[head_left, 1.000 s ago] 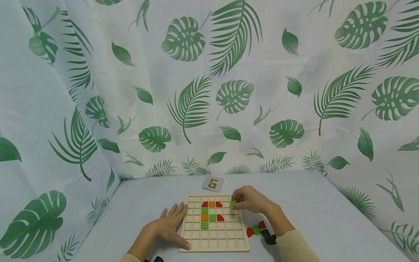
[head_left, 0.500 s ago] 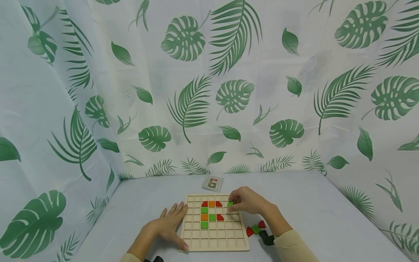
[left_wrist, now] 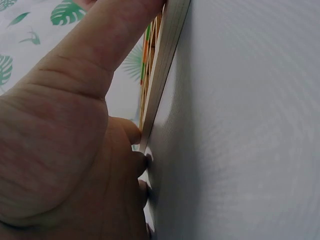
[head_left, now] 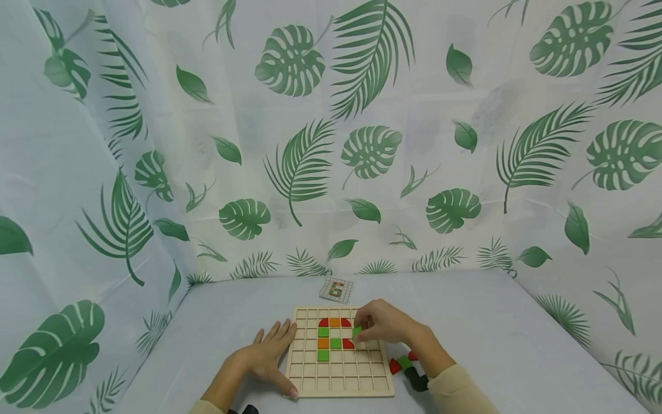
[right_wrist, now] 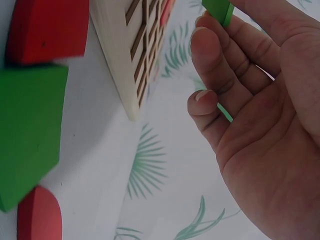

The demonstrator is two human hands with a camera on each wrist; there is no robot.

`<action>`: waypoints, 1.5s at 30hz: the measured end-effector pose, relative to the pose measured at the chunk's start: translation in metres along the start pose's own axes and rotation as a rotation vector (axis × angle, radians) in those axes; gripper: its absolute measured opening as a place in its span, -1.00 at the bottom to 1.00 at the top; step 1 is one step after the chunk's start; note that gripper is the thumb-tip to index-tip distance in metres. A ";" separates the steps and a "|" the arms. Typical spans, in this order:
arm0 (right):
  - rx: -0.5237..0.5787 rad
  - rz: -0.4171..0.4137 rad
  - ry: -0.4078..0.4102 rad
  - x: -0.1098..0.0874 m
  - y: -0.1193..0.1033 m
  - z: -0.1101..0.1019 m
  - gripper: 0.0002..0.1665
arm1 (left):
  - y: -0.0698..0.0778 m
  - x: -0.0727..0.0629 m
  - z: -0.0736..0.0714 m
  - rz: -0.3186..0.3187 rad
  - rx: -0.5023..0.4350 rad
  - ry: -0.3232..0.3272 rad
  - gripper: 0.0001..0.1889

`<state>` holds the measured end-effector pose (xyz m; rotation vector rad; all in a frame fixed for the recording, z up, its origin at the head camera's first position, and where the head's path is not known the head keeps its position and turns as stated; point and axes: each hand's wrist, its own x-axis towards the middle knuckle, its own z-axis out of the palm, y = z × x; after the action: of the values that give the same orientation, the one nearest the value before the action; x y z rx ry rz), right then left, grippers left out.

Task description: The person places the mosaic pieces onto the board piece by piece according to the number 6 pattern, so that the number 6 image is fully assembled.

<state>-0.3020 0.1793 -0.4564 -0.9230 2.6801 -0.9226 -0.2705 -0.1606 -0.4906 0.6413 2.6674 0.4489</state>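
Observation:
My right hand (head_left: pixel 390 323) pinches a green square tile (head_left: pixel 357 332) between thumb and fingers, close over the right half of a wooden grid board (head_left: pixel 341 386). The right wrist view shows the same tile (right_wrist: pixel 218 11) at the fingertips. My left hand (head_left: pixel 264 357) lies along the board's left edge with fingers spread and its thumb at the near left corner. On the board, red rounded tiles (head_left: pixel 323 322), orange squares (head_left: pixel 323 343) and green squares (head_left: pixel 323 356) sit in the cells. A red rounded tile (head_left: pixel 347 344) lies just left of the right hand's fingers.
Right of the board lie loose tiles: a green one (head_left: pixel 404 361) between two red ones (head_left: pixel 395 366), one partly hidden by the right wrist. Behind the board is a small card (head_left: pixel 336 290) with a coloured grid pattern. Leaf-print cloth (head_left: pixel 331 172) hangs around the pale table (head_left: pixel 248 305).
My right hand has moved left over the board with the green square tile, towards the coloured tiles. The left hand has stayed in place.

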 end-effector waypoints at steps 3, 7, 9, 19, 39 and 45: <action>0.011 -0.003 -0.022 0.001 -0.004 0.003 -0.81 | 0.000 0.000 0.001 0.006 -0.003 -0.001 0.56; 0.013 -0.001 -0.051 0.003 -0.009 0.008 -0.82 | 0.000 0.000 0.001 0.018 -0.009 0.002 0.57; 0.007 -0.011 -0.065 0.004 -0.010 0.011 -0.82 | -0.001 -0.001 0.001 0.022 -0.008 0.006 0.57; -0.035 -0.031 -0.114 0.005 -0.017 0.020 -0.81 | -0.001 0.001 0.001 0.014 0.001 0.007 0.57; -0.150 -0.036 -0.141 0.004 -0.028 0.024 -0.74 | -0.001 0.000 0.001 0.021 -0.020 0.007 0.57; -0.162 -0.022 -0.138 0.002 -0.029 0.021 -0.74 | -0.001 0.001 0.002 0.016 -0.021 0.003 0.57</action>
<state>-0.2819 0.1500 -0.4556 -1.0105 2.6606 -0.6279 -0.2707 -0.1607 -0.4927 0.6562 2.6585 0.4821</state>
